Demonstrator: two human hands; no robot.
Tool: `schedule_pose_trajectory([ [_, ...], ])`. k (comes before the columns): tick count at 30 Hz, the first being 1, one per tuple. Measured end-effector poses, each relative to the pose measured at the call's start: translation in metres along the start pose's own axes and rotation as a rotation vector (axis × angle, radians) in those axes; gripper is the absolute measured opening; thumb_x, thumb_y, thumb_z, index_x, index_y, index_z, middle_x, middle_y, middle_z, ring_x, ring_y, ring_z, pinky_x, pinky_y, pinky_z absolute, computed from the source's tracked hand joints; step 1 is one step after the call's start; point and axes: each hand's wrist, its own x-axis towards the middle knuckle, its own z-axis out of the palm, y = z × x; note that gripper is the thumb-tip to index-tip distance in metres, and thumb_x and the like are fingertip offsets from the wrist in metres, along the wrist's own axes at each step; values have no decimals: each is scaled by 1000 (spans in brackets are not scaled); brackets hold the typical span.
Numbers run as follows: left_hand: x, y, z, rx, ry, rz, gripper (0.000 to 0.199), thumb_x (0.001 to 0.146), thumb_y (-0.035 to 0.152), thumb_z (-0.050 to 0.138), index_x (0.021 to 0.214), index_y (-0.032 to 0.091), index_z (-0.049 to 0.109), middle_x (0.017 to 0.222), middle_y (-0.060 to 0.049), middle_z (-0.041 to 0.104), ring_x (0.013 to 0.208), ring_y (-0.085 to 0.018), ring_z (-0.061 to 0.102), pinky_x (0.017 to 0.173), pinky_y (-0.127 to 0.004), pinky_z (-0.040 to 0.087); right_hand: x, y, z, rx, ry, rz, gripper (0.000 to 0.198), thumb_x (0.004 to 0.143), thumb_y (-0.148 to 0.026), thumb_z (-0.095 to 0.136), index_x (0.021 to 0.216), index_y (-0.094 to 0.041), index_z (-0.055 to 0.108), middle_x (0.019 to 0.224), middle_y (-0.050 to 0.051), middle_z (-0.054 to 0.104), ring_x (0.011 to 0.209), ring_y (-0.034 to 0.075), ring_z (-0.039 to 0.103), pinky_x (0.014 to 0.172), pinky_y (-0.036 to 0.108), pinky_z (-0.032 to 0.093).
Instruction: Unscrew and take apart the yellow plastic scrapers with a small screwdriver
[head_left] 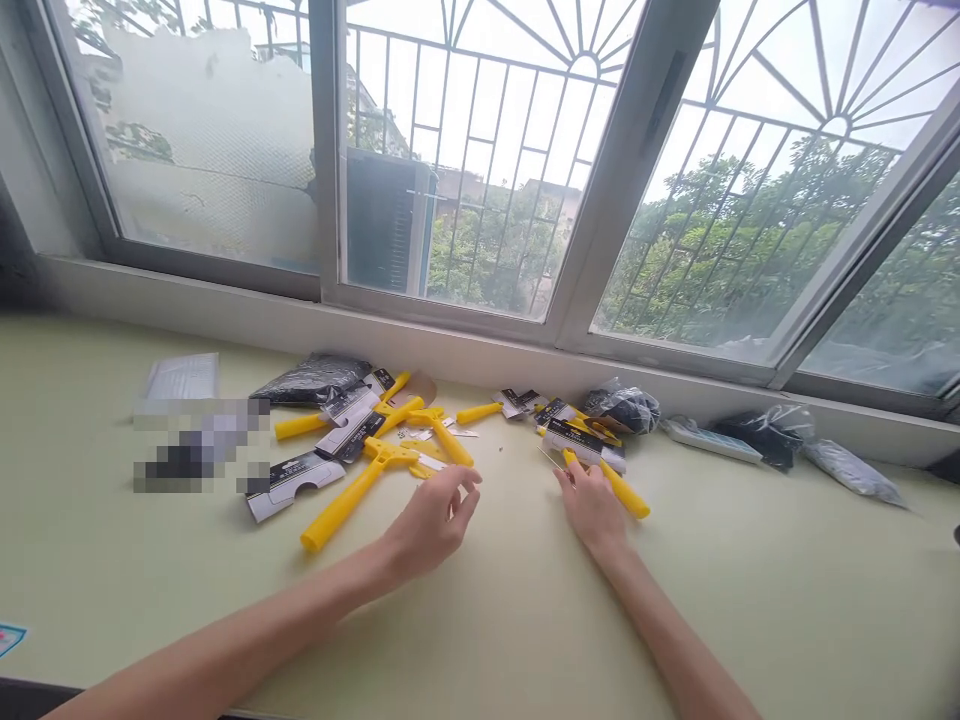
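Observation:
My right hand [591, 502] is closed around what looks like a screwdriver; its thin metal shaft [549, 457] points up and left, and its handle is hidden by my fingers. A yellow handle [626, 492] lies just beside that hand, next to a black-and-white card sleeve [581, 445]. My left hand [429, 518] hovers low over the table, fingers loosely curled and thumb apart, with nothing visible in it. Close to it are a yellow scraper-like tool [349, 500], a second yellow handle [454, 442] and a white strip [431, 463].
A black plastic-wrapped bag [313, 378] and a clear plastic case [180, 377] lie at the back left. Along the sill are bagged black items [622, 405], a white box [712, 440] and a grey packet [855, 473]. A printed card sleeve [292, 485] lies left.

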Motion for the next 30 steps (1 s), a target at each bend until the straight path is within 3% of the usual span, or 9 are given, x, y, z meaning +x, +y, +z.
schedule_pose_trajectory([
  [3,9,-3,-5,-429,3,-260,33,99,45,48,112,17,58,100,-10,67,71,-16,62,69,-32,54,-34,-13,-28,59,-68,-128,40,103,-50,37,80,-23,56,82,5,54,64,18,55,61,31,48],
  [5,16,-4,-9,-627,-10,-391,40,97,51,49,112,15,57,101,-12,67,73,-17,64,70,-33,55,-64,-21,-49,124,-111,-336,33,104,-44,40,82,-24,54,92,6,57,67,17,56,62,29,49],
  [8,21,-6,-17,-689,-68,-447,52,89,62,58,105,12,64,97,-12,68,78,-18,65,71,-31,53,-96,-33,-67,111,-82,-671,24,104,-30,45,84,-22,54,107,10,57,76,17,59,64,29,51],
  [11,20,-5,-27,-631,-141,-389,51,80,62,71,93,12,71,93,-10,71,85,-20,65,71,-27,48,-101,-45,-65,55,-65,-820,21,103,-24,48,83,-21,53,110,12,57,78,18,58,63,30,52],
  [17,21,-2,-55,-363,-215,-314,49,85,62,63,103,18,73,97,-6,73,83,-19,65,65,-24,42,-74,-69,-38,22,-10,-982,18,100,-24,55,82,-20,53,108,13,56,82,20,57,68,35,54],
  [21,20,-6,-69,-280,-291,-338,50,87,65,57,87,17,74,82,-3,69,69,-14,58,56,-22,36,-66,-77,-31,7,0,-1050,18,99,-25,58,83,-20,54,109,13,57,83,21,57,70,36,55],
  [24,18,-7,-69,-273,-383,-364,40,79,57,70,76,17,73,79,-4,69,66,-15,58,56,-23,41,-66,-77,-26,28,-19,-1042,16,99,-24,58,83,-20,55,114,13,58,87,21,59,75,38,56],
  [26,16,-7,-66,-298,-419,-368,36,76,53,73,82,18,75,83,-5,71,70,-17,63,59,-23,47,-67,-75,-25,78,-47,-1012,15,100,-23,56,85,-20,56,119,13,57,96,22,60,80,39,57],
  [30,17,-7,-60,-423,-342,-344,42,78,54,72,99,17,75,94,-9,72,84,-23,69,65,-27,56,-68,-74,-37,215,-28,-891,13,99,-21,56,87,-20,58,139,15,48,116,27,55,89,44,55],
])
